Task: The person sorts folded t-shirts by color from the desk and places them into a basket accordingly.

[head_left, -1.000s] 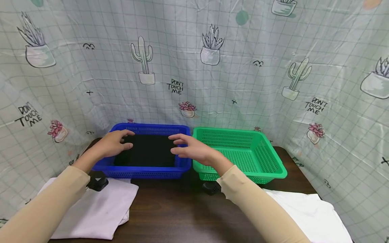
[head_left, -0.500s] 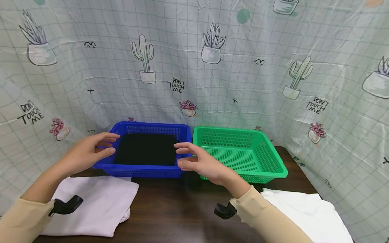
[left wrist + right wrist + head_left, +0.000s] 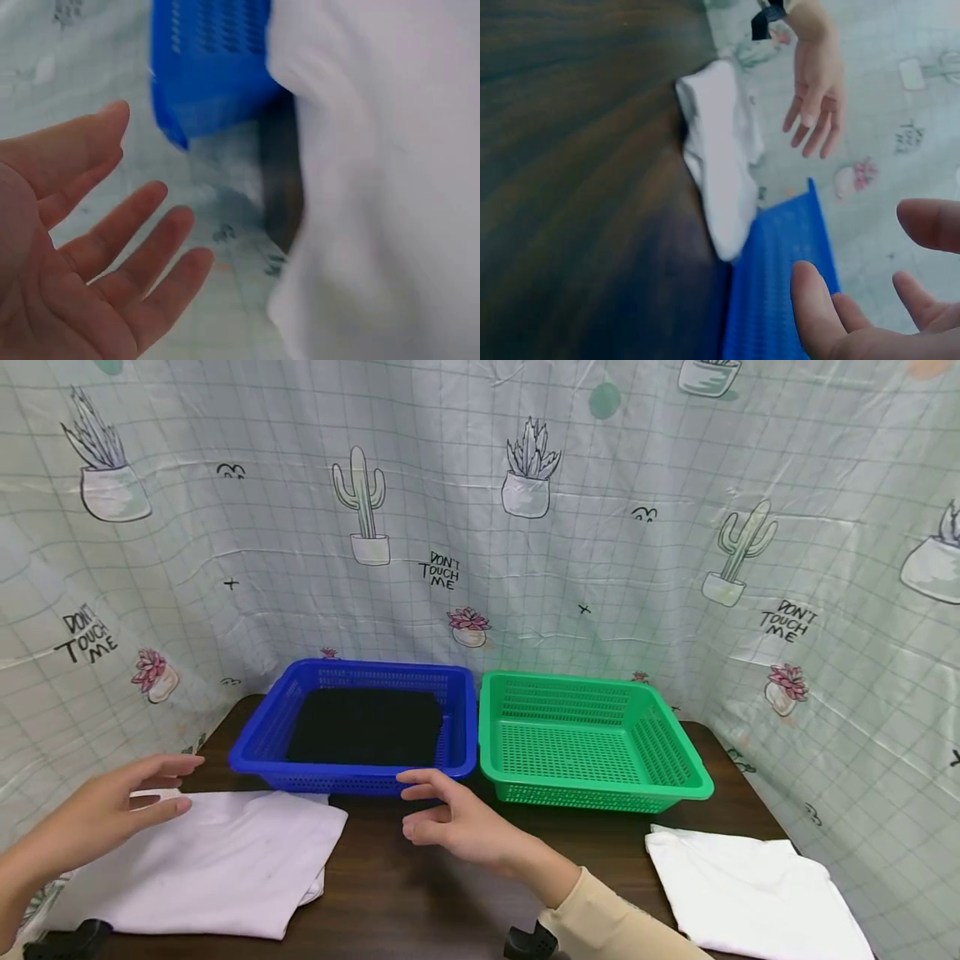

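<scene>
The dark counter (image 3: 420,902) had a folded pale cloth (image 3: 217,868) on its left, kinda below and rightward of the left hand (image 3: 105,810), farther from the right hand (image 3: 465,822), both empty, fingers loosely spread.

the left basket (image 3: 322,782) is blue, right basket (image 3: 566,703) green, left cloth (image 3: 225,864) whitish, curtain (image 3: 292,606) gridded with cacti.
</scene>
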Motion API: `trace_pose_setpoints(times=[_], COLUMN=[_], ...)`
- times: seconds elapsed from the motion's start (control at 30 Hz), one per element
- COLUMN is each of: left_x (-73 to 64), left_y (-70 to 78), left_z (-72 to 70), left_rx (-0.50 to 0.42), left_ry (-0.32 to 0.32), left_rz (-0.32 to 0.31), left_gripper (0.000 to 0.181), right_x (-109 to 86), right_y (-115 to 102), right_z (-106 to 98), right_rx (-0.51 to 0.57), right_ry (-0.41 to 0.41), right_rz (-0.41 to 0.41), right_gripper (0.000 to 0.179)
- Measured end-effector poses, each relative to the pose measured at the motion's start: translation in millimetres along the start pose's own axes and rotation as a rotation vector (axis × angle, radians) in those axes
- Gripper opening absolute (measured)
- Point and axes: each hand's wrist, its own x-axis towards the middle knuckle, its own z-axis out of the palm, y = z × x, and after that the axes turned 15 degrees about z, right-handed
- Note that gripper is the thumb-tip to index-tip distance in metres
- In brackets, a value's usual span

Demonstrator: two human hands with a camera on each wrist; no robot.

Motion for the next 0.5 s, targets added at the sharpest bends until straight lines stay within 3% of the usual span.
trace_pose_setpoints(times=[0.23, 0.43, 0.5], left_x=[-32.3, -48.5, -51.5], left_y=[-27.6, -46.8, -49.7], left_z=[3.9, 15.3, 19.2], left_rx=[0.052, 0.047, 0.038], left_ry=[0.008, 0.062, 0.057], left_rz=[0.011, 0.071, 0.058], left_gripper=[0.058, 0.075, 0.079], right_x=[15.7, 30.7, 35.0], right_y=[12.8, 22.0, 24.6], right_z=[24.8, 42.0, 46.0], right_rx=[0.087, 0.113, 0.124], right_ry=[-0.032, -0.037, -0.038], right_rz=[0.047, 0.082, 0.100], right_gripper=[0.059, 0.064, 0.066])
